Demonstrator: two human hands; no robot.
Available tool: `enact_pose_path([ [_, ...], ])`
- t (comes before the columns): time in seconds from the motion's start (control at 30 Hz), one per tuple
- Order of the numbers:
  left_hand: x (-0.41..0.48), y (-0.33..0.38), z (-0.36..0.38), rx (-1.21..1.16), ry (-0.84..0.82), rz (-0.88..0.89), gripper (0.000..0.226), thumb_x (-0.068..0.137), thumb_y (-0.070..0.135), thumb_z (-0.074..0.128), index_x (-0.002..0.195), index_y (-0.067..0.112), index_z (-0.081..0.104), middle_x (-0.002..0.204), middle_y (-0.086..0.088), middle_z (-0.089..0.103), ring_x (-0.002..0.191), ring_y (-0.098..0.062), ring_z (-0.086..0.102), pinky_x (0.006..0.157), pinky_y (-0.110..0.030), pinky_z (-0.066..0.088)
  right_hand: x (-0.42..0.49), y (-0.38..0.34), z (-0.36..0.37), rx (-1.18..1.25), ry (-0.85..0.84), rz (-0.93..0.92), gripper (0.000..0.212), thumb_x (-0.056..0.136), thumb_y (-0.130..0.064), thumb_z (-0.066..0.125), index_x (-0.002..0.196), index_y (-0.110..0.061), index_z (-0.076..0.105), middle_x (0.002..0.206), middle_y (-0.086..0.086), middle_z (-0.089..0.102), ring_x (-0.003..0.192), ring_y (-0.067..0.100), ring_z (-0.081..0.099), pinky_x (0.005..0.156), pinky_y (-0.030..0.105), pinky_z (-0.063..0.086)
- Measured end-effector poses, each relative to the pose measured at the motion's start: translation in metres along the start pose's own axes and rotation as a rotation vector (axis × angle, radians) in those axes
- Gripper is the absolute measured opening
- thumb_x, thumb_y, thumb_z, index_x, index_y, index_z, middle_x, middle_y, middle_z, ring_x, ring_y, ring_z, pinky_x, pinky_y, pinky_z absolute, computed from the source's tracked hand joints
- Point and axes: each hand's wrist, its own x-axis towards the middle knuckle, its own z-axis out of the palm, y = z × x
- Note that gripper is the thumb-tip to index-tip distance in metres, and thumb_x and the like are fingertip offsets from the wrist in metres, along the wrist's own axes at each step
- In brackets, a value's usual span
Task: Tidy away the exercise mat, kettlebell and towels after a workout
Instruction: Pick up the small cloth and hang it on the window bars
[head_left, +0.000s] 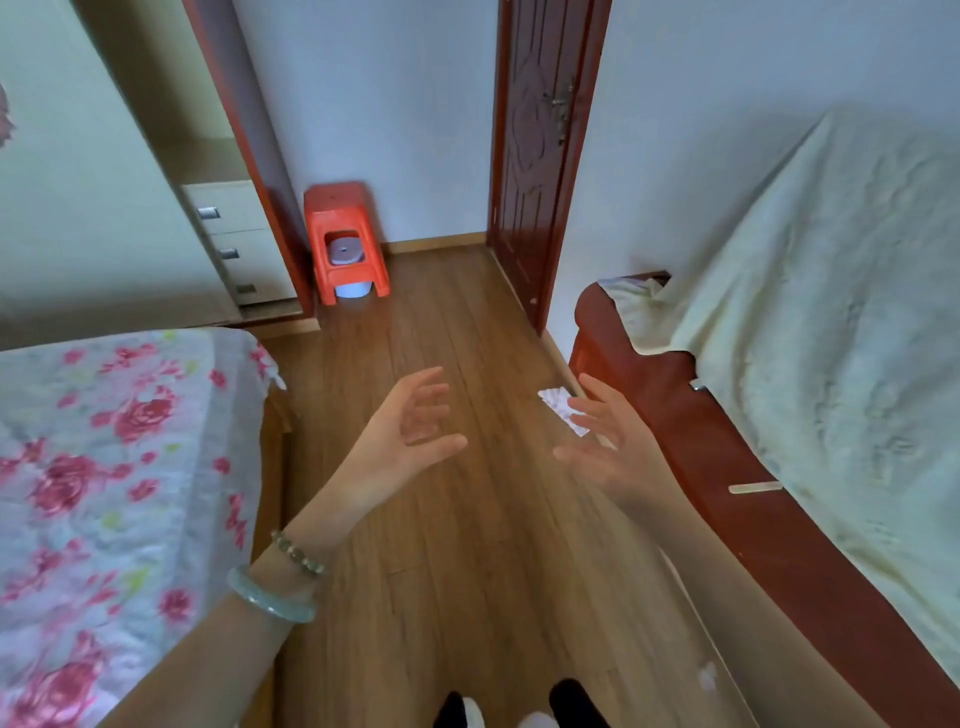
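Both forearms reach mid-frame, left hand (415, 421) and right hand (605, 441) spread and empty; no mat, kettlebell or towels visible, so progress is unclear.

Two bare hands, the left hand (410, 431) and the right hand (610, 441), are hovering with fingers spread, palms facing each other, holding nothing, above the brown wooden plank floor (467, 571). An orange plastic stool (345, 239) is standing by the far wall.

Both hands raised, open and empty

The left hand (410, 431) is held at the centre of the frame, fingers spread, palm turned inward; the right hand (608, 441) is held just right of centre, facing it, apart, slightly blurred.
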Motion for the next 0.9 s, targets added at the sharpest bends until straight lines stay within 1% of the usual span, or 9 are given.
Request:
enact_pose_path([
  [0.07,0.032,-0.009,-0.012,-0.018,-0.011,-0.016,0.071,0.076,0.020,0.076,0.136,0.030,0.039,0.128,0.010,0.053,0.114,-0.003,0.056,0.095,-0.025,0.048,0.038,-0.001,0.008,0.005,-0.025,0.010,0.076,0.067,-0.020,0.083,0.132,-0.023,0.045,0.124,0.000,0.056,0.114,0.006,0.054,0.099,0.036,0.048],
  [0.17,0.082,-0.025,-0.028,-0.017,-0.001,-0.037,0.072,0.077,0.015,0.076,0.138,0.025,0.039,0.128,0.008,0.053,0.111,0.000,0.056,0.090,-0.017,0.049,0.095,0.004,0.019,-0.013,-0.034,0.006,0.095,0.056,-0.056,0.082,0.134,-0.016,0.045,0.125,0.007,0.056,0.120,0.019,0.054,0.099,0.035,0.046],
  [0.2,0.099,-0.031,-0.033,-0.022,0.004,-0.044,0.072,0.077,0.013,0.076,0.138,0.023,0.039,0.128,0.007,0.053,0.111,0.000,0.057,0.088,-0.016,0.048,0.117,0.008,0.023,-0.018,-0.028,0.015,0.089,0.059,-0.049,0.083,0.133,-0.018,0.044,0.124,0.007,0.056,0.120,0.020,0.054,0.099,0.034,0.046],
  [0.27,0.136,-0.045,-0.042,-0.032,0.008,-0.054,0.071,0.077,0.011,0.075,0.138,0.022,0.040,0.128,0.006,0.053,0.111,-0.001,0.057,0.089,-0.017,0.049,0.162,0.017,0.031,-0.009,-0.007,0.035,0.073,0.070,-0.017,0.081,0.131,-0.026,0.042,0.122,0.006,0.056,0.119,0.020,0.054,0.098,0.031,0.047],
  [0.33,0.177,-0.057,-0.050,-0.036,-0.003,-0.060,0.070,0.076,0.010,0.075,0.136,0.024,0.040,0.128,0.006,0.053,0.111,-0.003,0.057,0.089,-0.018,0.049,0.207,0.025,0.038,0.003,-0.016,0.035,0.072,0.074,-0.003,0.076,0.131,-0.029,0.040,0.123,0.005,0.055,0.118,0.017,0.054,0.094,0.023,0.048],
  [0.4,0.224,-0.068,-0.059,-0.037,-0.010,-0.060,0.069,0.076,0.009,0.075,0.133,0.029,0.041,0.127,0.007,0.053,0.111,-0.003,0.057,0.089,-0.019,0.049,0.254,0.032,0.042,0.011,-0.025,0.035,0.073,0.075,-0.003,0.075,0.133,-0.028,0.040,0.124,0.004,0.055,0.118,0.014,0.053,0.091,0.018,0.048],
  [0.53,0.323,-0.084,-0.075,-0.024,-0.032,-0.090,0.068,0.076,0.012,0.077,0.132,0.029,0.042,0.126,0.008,0.054,0.112,-0.005,0.058,0.094,-0.028,0.049,0.350,0.040,0.042,0.015,-0.003,0.041,0.075,0.075,-0.007,0.076,0.137,-0.025,0.039,0.122,0.007,0.057,0.117,0.020,0.055,0.095,0.034,0.050],
  [0.67,0.412,-0.093,-0.083,0.024,-0.087,-0.112,0.069,0.077,0.012,0.075,0.135,0.027,0.039,0.128,0.011,0.052,0.112,0.002,0.055,0.095,-0.023,0.048,0.434,0.041,0.036,-0.003,0.040,0.061,0.075,0.076,-0.007,0.075,0.139,-0.020,0.038,0.121,0.002,0.055,0.114,0.015,0.055,0.082,0.011,0.048],
  [0.9,0.526,-0.117,-0.093,0.054,-0.179,-0.148,0.068,0.078,0.020,0.076,0.135,0.029,0.041,0.126,0.016,0.054,0.113,0.001,0.055,0.095,-0.023,0.049,0.537,0.057,0.029,0.010,0.099,0.132,0.074,0.076,-0.010,0.076,0.139,-0.024,0.039,0.123,-0.001,0.055,0.114,0.006,0.054,0.084,0.011,0.048],
])
